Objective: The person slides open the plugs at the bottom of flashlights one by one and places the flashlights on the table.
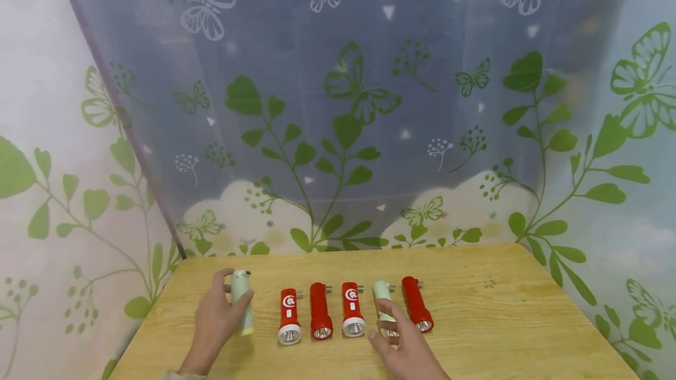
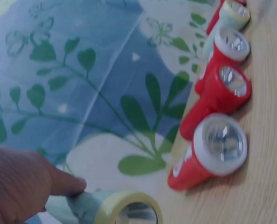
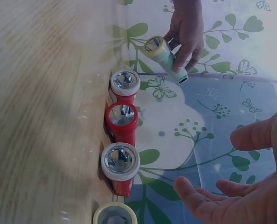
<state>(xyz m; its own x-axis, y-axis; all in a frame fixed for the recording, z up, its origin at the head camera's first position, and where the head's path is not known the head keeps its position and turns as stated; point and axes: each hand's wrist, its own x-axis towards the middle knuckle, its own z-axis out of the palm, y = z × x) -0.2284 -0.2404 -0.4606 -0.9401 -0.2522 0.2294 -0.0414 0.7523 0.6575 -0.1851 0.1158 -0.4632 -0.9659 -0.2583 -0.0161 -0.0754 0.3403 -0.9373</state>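
Note:
At the table's left side, my left hand (image 1: 217, 314) grips a pale green flashlight (image 1: 240, 287) with a cream rim, thumb on one side and fingers on the other. The right wrist view shows this green flashlight (image 3: 166, 58) tilted in the fingers. My right hand (image 1: 405, 342) hovers by a second pale green flashlight (image 1: 381, 291), partly covering its lamp end in the head view. In the right wrist view its thumb and fingers are spread, holding nothing. Right of it lies an all-red flashlight (image 1: 415, 301).
Left of the second green flashlight lie a white-rimmed red flashlight (image 1: 351, 299), an all-red one (image 1: 319, 302) and another white-rimmed red one (image 1: 289, 308). Metal plug prongs stick out near their back ends. A patterned curtain (image 1: 359, 192) hangs behind the wooden table (image 1: 507, 309).

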